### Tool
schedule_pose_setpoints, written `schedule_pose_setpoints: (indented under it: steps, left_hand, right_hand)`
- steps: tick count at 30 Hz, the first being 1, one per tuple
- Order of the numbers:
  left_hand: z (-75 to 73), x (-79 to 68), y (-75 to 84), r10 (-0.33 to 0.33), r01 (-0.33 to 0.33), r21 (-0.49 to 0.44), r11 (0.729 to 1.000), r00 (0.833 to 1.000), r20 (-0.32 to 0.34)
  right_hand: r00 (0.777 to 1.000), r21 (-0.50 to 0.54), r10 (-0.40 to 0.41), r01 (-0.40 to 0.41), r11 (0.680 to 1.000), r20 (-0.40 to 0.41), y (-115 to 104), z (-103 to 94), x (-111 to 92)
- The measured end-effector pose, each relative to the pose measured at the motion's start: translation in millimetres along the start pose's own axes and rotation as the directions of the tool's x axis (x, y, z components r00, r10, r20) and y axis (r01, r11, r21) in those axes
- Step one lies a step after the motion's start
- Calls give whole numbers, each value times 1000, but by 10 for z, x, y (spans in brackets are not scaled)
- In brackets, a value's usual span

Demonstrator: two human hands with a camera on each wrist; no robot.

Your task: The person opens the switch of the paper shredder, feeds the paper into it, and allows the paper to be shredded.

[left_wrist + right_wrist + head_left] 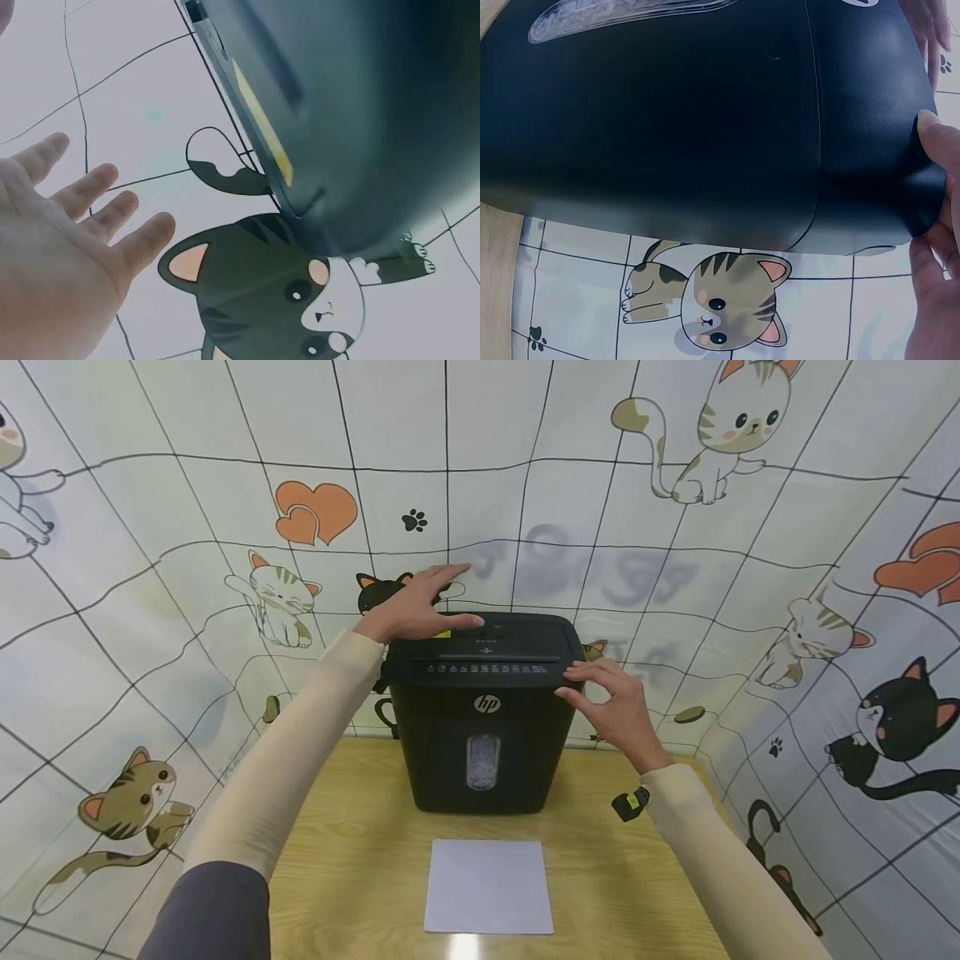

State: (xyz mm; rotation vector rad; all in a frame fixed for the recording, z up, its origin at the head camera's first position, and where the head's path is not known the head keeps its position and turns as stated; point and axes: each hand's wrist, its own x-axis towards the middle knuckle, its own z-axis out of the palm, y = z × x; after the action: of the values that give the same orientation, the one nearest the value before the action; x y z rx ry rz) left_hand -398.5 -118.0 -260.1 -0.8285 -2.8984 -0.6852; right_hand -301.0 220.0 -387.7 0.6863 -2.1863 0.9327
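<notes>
A black HP paper shredder (483, 727) stands upright on the wooden table, with paper shreds showing through the small clear window (483, 763) in its front. My left hand (420, 608) is spread over the left part of its top, fingers straight and apart. In the left wrist view that hand (79, 244) holds nothing, and a gap separates it from the shredder's edge. At the top right corner, my right hand (611, 697) grips the shredder's head. The right wrist view shows the thumb (939, 139) on the front edge, with the fingers bent around the side.
A stack or sheet of white paper (488, 887) lies on the table (337, 860) in front of the shredder. Behind and on both sides hangs a white cloth (480, 435) printed with cats and grid lines. A black wrist device (630, 803) sits at my right cuff.
</notes>
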Motion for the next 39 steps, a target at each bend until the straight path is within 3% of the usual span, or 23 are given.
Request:
schedule_pose_setpoints:
  steps: [11, 23, 29, 35, 39]
  left_hand:
    - [117, -385, -57, 31, -38, -43, 998, 988, -152]
    - [433, -821, -231, 18, -48, -93, 995, 956, -293]
    - [664, -1015, -349, -30, -36, -166, 986, 925, -380]
    - [845, -1152, -372, -33, -61, -187, 980, 885, -465]
    - [940, -1250, -406, -45, -56, -191, 980, 873, -485]
  right_hand:
    - [1000, -14, 4, -4, 1000, 2, -1, -34, 39]
    - [999, -19, 33, -33, 999, 10, -20, -8, 12]
    - [997, -27, 46, -44, 999, 63, -45, -32, -38]
    - [993, -36, 74, -70, 997, 95, -68, -39, -134]
    - [989, -39, 91, -87, 995, 115, -91, -52, -200]
